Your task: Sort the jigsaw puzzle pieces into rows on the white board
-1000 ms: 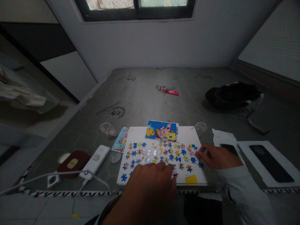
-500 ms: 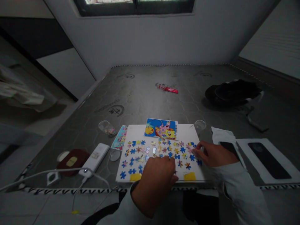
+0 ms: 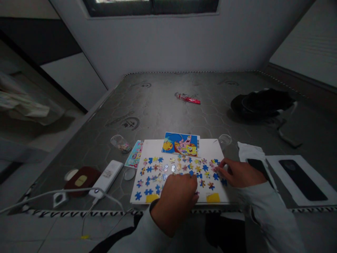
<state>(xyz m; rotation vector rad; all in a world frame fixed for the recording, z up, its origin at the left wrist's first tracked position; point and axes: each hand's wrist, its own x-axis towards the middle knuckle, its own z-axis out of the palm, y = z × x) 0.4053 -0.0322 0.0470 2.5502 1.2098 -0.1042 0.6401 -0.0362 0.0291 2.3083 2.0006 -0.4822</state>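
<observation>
Several small jigsaw pieces [image 3: 179, 168], mostly blue, yellow and pink, lie spread over a white board [image 3: 155, 147]. A picture card of cartoon characters [image 3: 180, 144] sits at the board's far edge, and a smaller printed card [image 3: 134, 154] leans against its left side. My left hand [image 3: 174, 196] rests bent over the pieces near the lower middle, hiding those beneath it. At the right side of the spread, my right hand [image 3: 239, 173] has its fingertips among the pieces. Neither hand clearly shows a piece held.
A grey hexagon-patterned mat [image 3: 158, 112] carries everything. Left of the board lie a white power bank [image 3: 106, 179] with a cable, and a dark red case [image 3: 81, 181]. Right are a white tissue [image 3: 250, 151] and a black phone on white packaging [image 3: 301, 179]. Further back lie a black bag [image 3: 263, 103] and a red tube [image 3: 188, 99].
My left hand has drawn back from the pieces toward the board's near edge, uncovering blue pieces and a yellow patch, then shifted slightly forward. My right hand has moved slightly left.
</observation>
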